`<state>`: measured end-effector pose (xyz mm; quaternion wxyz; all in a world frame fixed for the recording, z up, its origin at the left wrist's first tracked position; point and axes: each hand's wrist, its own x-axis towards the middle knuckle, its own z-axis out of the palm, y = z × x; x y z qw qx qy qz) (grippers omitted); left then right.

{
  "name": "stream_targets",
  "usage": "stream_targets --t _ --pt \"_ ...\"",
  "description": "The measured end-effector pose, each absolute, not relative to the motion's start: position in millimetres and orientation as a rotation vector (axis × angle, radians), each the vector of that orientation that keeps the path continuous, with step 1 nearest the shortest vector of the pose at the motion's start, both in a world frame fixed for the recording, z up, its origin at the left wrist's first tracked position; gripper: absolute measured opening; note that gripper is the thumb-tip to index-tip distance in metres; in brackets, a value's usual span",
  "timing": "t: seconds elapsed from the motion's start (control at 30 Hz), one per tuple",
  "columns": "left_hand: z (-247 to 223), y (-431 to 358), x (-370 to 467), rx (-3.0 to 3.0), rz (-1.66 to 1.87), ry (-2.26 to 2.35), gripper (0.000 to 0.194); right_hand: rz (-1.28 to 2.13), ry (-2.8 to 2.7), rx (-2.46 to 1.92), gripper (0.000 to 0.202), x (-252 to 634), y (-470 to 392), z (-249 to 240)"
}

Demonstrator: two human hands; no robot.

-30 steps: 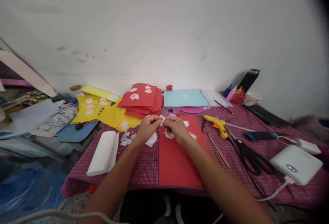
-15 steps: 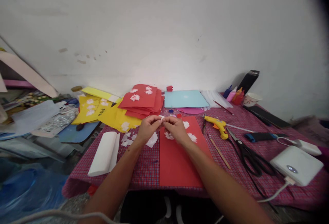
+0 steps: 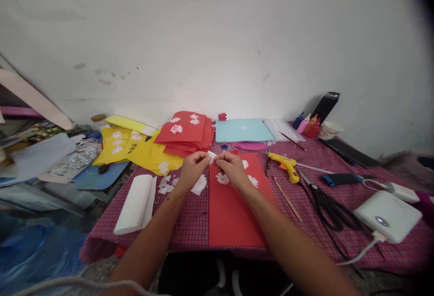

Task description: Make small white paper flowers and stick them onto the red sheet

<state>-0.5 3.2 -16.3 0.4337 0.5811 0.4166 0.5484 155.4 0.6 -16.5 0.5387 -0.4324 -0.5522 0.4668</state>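
Note:
A small piece of white paper (image 3: 212,156) is pinched in the fingertips of my left hand (image 3: 194,169). My right hand (image 3: 230,168) is closed just beside it, its fingertips close to the paper's right edge; whether it grips anything is too small to make out. Both hands are above the top left part of a red sheet (image 3: 233,221), which bears white paper flowers (image 3: 252,181). Left of the sheet lie white scraps (image 3: 165,185) and a larger white piece (image 3: 199,186). A folded white paper (image 3: 134,204) rests farther left.
Behind are red cards (image 3: 183,135), yellow cards (image 3: 149,155) and a light blue sheet (image 3: 242,131). To the right lie a yellow glue gun (image 3: 286,165), a wooden stick (image 3: 288,200), black scissors (image 3: 330,205), a white box (image 3: 388,216) and a leaning black bottle (image 3: 327,107).
The fingertips of my two hands have moved slightly apart, and more of the white piece shows between them. The whole view has shifted a little.

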Motion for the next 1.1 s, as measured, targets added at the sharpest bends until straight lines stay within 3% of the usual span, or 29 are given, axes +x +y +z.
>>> stream_targets --t 0.17,0.33,1.1 --pt "-16.4 2.5 -0.3 1.496 1.354 1.022 0.022 1.218 -1.260 -0.999 0.019 154.7 -0.1 -17.6" --pt "-13.3 0.0 1.0 1.526 1.347 1.023 0.020 1.289 -1.147 -0.960 0.011 154.5 -1.1 -12.9" --pt "-7.7 -4.0 1.0 1.615 1.279 1.040 0.024 1.354 -1.092 -0.993 0.020 156.7 -0.7 -8.3"
